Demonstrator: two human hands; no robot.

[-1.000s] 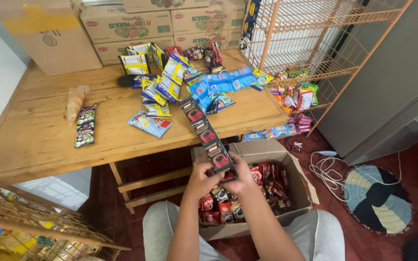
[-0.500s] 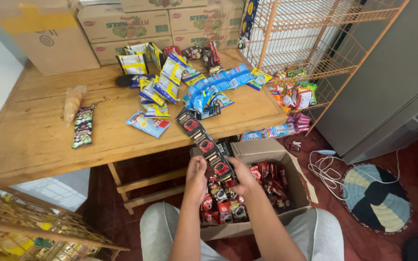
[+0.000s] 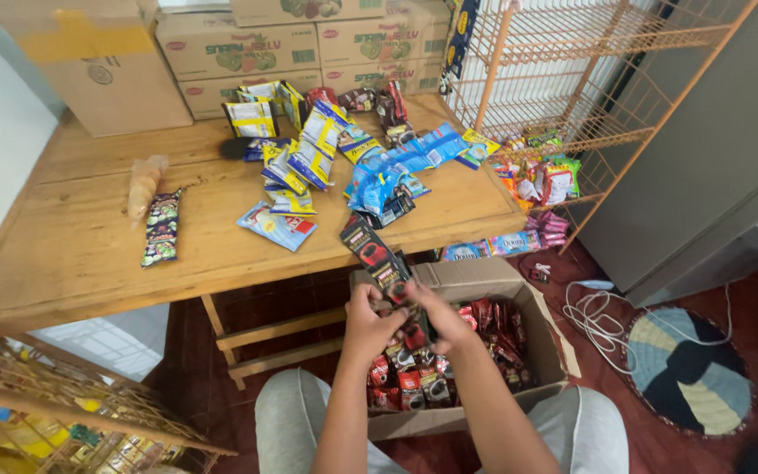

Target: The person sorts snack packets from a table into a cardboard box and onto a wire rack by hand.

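Both hands, left hand and right hand, are closed on a strip of dark sachets held above the open cardboard box; the strip's free end extends up-left toward the wooden table, and feeding it calls for alternating pinches.

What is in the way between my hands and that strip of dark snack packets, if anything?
Nothing visible: the left hand and right hand both already grip the strip of dark packets directly, over the open cardboard box beside the wooden table.

Your one head camera looks steeply down and forward, close over your lap, across the wooden surface beyond.
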